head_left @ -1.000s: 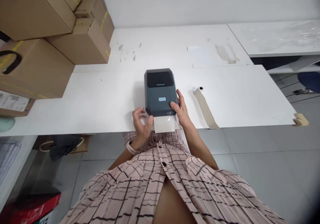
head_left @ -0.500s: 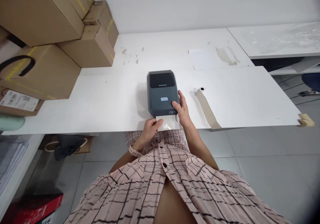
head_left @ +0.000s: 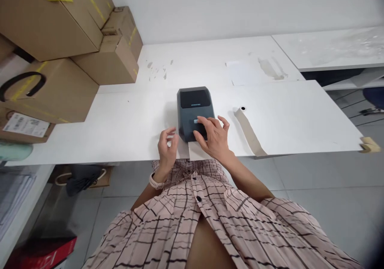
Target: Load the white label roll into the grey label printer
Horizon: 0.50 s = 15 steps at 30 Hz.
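Brown cardboard boxes [head_left: 105, 63] with yellow tape are stacked at the left end of the white table [head_left: 135, 137]; a printed label [head_left: 27, 124] marks the lowest. Farther right, a small paper roll [head_left: 243, 108] trails a beige strip [head_left: 250, 133] to the front edge, in front of a white sheet [head_left: 240, 73]. Clear plastic film [head_left: 357, 41] covers the adjoining surface. Below left, a dark bag [head_left: 80, 181] and a red box [head_left: 57, 255] sit above grey floor tiles [head_left: 330, 209].

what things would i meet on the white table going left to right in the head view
stacked cardboard boxes → dark grey device → small roll with a beige strip unrolled → tan curled piece at the far right corner
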Motion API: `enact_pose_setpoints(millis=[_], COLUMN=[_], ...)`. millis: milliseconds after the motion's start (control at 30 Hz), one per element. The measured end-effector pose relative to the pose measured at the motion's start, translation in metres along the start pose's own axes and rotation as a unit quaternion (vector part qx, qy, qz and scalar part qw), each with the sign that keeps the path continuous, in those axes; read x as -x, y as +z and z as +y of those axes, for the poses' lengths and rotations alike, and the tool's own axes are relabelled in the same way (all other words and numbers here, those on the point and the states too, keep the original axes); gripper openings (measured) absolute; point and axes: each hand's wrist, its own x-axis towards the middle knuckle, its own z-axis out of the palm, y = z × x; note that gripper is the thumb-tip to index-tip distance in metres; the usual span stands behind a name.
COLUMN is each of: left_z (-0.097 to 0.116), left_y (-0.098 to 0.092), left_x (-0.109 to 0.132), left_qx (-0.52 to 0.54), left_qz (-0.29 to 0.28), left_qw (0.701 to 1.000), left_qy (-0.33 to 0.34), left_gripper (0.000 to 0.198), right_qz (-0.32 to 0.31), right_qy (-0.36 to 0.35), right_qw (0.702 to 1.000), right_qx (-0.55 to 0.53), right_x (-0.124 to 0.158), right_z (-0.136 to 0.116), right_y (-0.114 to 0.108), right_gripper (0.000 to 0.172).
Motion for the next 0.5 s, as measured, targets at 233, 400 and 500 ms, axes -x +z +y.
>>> enact_pose_setpoints(millis=[233, 400, 500], left_z=[-0.003, -0.012, -0.016], left_y=[0.029, 0.030, 0.031], left_x=[0.008, 0.013, 0.011], left_qx=[0.097, 0.087, 0.055], left_qz=[-0.084, -0.082, -0.053], left_qw=[0.991, 0.992, 0.997], left_qy=[-0.033, -0.038, -0.020], left_gripper=[0.077, 0.075, 0.073], right_qz=[0.046, 0.081, 0.083], right_qy=[0.200, 0.285, 0.287], right_qw=[0.926, 0.862, 0.866], right_qx=[-0.317, -0.411, -0.401], right_x=[0.033, 0.048, 0.046], right_z=[0.015, 0.020, 0.021], right_y=[0.003, 0.024, 0.025], right_gripper=[0.060, 0.065, 0.062])
